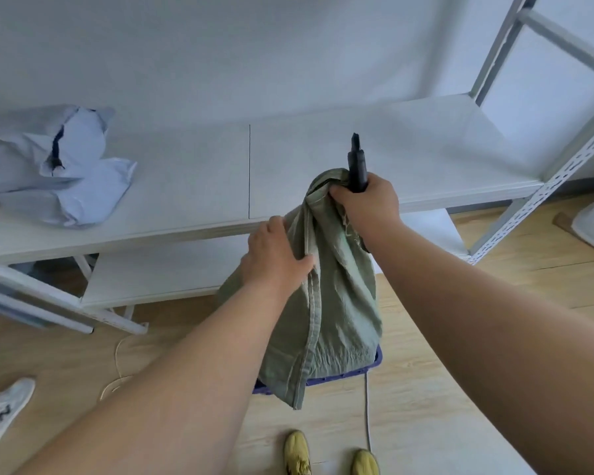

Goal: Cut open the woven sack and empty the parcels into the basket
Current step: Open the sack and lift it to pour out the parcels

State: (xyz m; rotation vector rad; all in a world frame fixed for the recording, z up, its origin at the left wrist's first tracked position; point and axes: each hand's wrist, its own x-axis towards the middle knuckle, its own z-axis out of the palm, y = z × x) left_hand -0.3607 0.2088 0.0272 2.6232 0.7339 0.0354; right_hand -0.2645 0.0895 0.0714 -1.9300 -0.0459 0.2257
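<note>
My right hand [366,204] grips the sack [326,303] top and a black cutter [356,166] (blade up). My left hand [271,255] pinches its side over the blue basket [378,359]

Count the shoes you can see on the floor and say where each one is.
3. A white shoe lies at the lower left. Two yellow shoes sit at the bottom edge, one left of the other, both cut off by the frame. Others may be hidden.

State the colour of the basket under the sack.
Blue basket, mostly hidden by the green sack; head view.
</note>
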